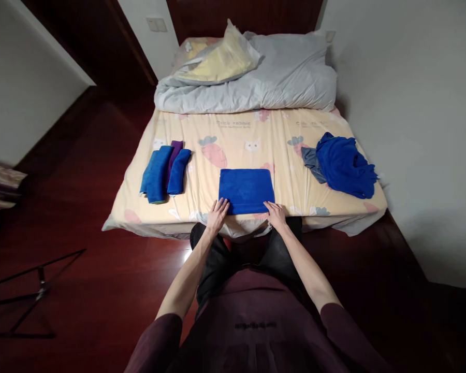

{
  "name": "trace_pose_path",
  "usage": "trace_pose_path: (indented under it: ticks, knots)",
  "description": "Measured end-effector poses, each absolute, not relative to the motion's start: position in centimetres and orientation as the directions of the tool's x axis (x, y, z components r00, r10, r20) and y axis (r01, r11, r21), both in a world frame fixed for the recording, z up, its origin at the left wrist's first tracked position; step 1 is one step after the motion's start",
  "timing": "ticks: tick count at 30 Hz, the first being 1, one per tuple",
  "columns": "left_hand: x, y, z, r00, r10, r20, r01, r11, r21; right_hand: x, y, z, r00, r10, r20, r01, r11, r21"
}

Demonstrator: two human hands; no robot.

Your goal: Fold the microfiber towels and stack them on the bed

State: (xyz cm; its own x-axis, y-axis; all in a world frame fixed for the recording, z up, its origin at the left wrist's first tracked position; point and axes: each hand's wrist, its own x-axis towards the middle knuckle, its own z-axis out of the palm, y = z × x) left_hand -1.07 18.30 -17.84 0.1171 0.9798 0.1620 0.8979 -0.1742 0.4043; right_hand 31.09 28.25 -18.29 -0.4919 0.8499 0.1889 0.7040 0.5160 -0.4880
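Note:
A blue cloth (246, 189), looking like a folded towel, lies flat as a rectangle near the front edge of the bed. My left hand (217, 214) rests at its near left corner, fingers stretched out onto the fabric. At the near right corner, my right hand (275, 214) touches the cloth with its fingertips, the fingers extended and slightly apart. To the left lie several rolled or folded cloths, among them a blue one (160, 173), another blue one (178, 172) and a purple one (175, 151). A crumpled blue cloth (345, 166) lies on the right, against a grey-blue cloth (312, 163).
The bed (233, 137) has a yellow sheet printed with carrots and rabbits. A grey-white quilt (295, 70) and a yellow pillow (225, 62) in a sheer cover lie at its head. A black metal stand (41, 282) is on the floor at left; a wall (415, 129) rises at right.

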Motion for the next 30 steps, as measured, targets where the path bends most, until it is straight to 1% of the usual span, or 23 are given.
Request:
trace_pose_path:
  ticks: [3, 5, 10, 12, 14, 16, 19, 22, 25, 30]
  knots:
    - [-0.9, 18.1, -18.0, 0.139, 0.973, 0.184, 0.892, -0.204, 0.403, 30.4, 28.4, -18.4, -0.499, 0.851, 0.165, 0.73, 0.515, -0.449]
    - [-1.1, 17.9, -18.3, 0.139, 0.975, 0.174, 0.886, -0.201, 0.419, 30.2, 28.4, -18.4, -0.508, 0.846, 0.162, 0.735, 0.524, -0.431]
    - [-2.2, 17.7, -18.9, 0.09, 0.988, 0.122, 0.851, -0.14, 0.507, 30.2, 28.2, -18.4, -0.475, 0.862, 0.177, 0.736, 0.499, -0.458]
    - [-2.3, 17.9, -19.0, 0.045, 0.993, 0.11, 0.838, -0.097, 0.536, 30.2, 28.3, -18.5, -0.416, 0.891, 0.183, 0.734, 0.448, -0.511]
    - [-2.4, 18.2, -19.0, -0.006, 0.996, 0.089, 0.823, -0.046, 0.566, 30.4, 28.5, -18.6, -0.33, 0.927, 0.179, 0.7, 0.368, -0.612]
    - [-2.5, 18.6, -18.9, -0.062, 0.995, 0.073, 0.791, 0.004, 0.611, 30.8, 28.8, -18.6, -0.269, 0.949, 0.162, 0.621, 0.3, -0.724]
    - [-3.0, 19.2, -18.6, -0.156, 0.987, 0.047, 0.705, 0.078, 0.705, 31.6, 29.4, -18.5, -0.259, 0.956, 0.134, 0.486, 0.249, -0.838]
    - [-3.6, 19.3, -18.0, -0.213, 0.977, 0.024, 0.61, 0.114, 0.784, 32.2, 29.8, -18.4, -0.231, 0.968, 0.103, 0.403, 0.192, -0.895]
    - [-3.8, 19.0, -17.3, -0.223, 0.974, 0.023, 0.534, 0.103, 0.839, 32.3, 30.1, -18.5, -0.183, 0.978, 0.101, 0.363, 0.163, -0.917]
    - [-3.3, 19.0, -17.0, -0.275, 0.961, 0.006, 0.476, 0.131, 0.87, 32.2, 30.6, -19.3, -0.171, 0.978, 0.116, 0.314, 0.166, -0.935]
